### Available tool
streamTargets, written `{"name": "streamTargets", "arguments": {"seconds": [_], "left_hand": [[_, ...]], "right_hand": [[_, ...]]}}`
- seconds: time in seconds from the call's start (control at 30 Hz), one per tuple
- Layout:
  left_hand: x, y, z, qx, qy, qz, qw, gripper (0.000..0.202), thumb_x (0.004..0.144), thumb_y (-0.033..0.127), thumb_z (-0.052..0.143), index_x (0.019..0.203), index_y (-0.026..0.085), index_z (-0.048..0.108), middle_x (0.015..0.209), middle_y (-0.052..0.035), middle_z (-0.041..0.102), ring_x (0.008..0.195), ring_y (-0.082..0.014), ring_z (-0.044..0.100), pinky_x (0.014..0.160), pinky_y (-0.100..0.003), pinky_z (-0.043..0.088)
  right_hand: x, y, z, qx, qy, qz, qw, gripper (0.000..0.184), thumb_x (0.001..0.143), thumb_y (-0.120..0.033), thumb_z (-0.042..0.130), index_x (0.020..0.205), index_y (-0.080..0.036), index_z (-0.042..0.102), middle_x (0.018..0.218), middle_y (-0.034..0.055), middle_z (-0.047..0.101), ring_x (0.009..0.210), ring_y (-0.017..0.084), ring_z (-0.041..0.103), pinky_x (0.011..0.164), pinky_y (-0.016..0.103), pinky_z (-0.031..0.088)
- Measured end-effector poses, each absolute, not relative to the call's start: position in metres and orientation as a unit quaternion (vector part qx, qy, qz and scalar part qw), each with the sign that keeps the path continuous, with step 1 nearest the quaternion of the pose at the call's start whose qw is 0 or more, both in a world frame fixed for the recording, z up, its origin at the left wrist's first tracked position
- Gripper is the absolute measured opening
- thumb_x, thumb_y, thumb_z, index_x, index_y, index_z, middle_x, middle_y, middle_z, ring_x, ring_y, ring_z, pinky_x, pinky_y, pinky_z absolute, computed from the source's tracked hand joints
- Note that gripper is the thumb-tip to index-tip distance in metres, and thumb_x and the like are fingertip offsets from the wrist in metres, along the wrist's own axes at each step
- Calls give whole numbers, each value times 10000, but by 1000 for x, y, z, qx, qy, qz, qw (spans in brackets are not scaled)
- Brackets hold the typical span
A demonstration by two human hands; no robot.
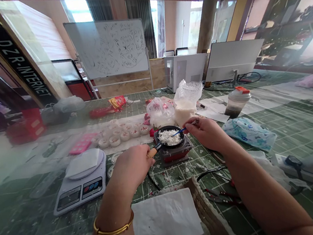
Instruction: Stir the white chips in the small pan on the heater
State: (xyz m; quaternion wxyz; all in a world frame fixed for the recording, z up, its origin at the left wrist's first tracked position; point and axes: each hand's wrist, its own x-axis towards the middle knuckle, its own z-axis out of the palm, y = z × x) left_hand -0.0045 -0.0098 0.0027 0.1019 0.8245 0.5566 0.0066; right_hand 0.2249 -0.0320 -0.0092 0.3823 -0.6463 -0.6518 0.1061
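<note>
- Sitting on a small red-sided hot plate (176,156) is a mini black frying pan (166,128), roughly mid-table, with a heap of white chips (169,137) in it.
- Left hand (134,164) has its fingers closed around the pan's tan handle (151,152). Gold bangle (114,230) on that wrist, btw.
- Right hand (202,129) is pinching a thin blue stick (179,131), and its tip is down in the chips.
- Just behind the pan: a knotted clear plastic bag (161,109) and an open bag of pale granules (186,107).
- Off to the left there's a bunch of little round cups (125,135) with reddish bits on top, then a pink mold (82,143).
- Nearer on that side, a digital kitchen scale (92,186) with a folded white sheet (84,163) on its plate.
- Right side: orange-lidded shaker bottle (237,102) with dark stuff inside, plus a blue-patterned wipes pack (250,133).
- Up front, a blank-looking white paper (167,216) lies between the forearms.
- Way back: a scribbled-on whiteboard (107,46), a white PC tower (186,70) and a monitor (234,58) turned away.
</note>
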Motion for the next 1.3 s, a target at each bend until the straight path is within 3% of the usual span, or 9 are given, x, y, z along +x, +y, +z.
{"name": "streamTargets", "arguments": {"seconds": [0.13, 0.33, 0.6, 1.3], "left_hand": [[-5, -10, 3, 829, 551, 7, 99, 175, 754, 366, 481, 771, 227, 587, 738, -16, 627, 662, -152, 559, 509, -236, 265], [-4, -10, 3, 826, 555, 8, 100, 192, 759, 386, 469, 746, 224, 573, 707, -11, 612, 634, -155, 544, 500, -238, 261], [-6, -9, 1, 827, 554, 10, 92, 173, 752, 363, 466, 752, 228, 576, 734, -11, 627, 647, -154, 546, 504, -238, 259], [-7, -10, 2, 824, 557, 16, 101, 180, 759, 372, 478, 797, 240, 595, 758, -17, 634, 669, -159, 559, 531, -240, 295]], "right_hand": [[229, -36, -5, -663, -634, 36, 396, 323, 822, -405, 408, 852, -178, 635, 723, 39, 679, 631, 160, 577, 582, 266, 395], [221, -48, 2, -669, -691, -6, 274, 323, 854, -382, 362, 809, -194, 620, 727, 51, 650, 650, 164, 560, 573, 260, 362], [217, -53, 4, -667, -693, -44, 269, 300, 872, -361, 342, 793, -180, 569, 735, 71, 632, 708, 189, 564, 653, 289, 385], [202, -48, -3, -635, -688, 1, 350, 265, 864, -367, 384, 836, -206, 592, 753, 27, 658, 702, 170, 576, 617, 263, 385]]}}
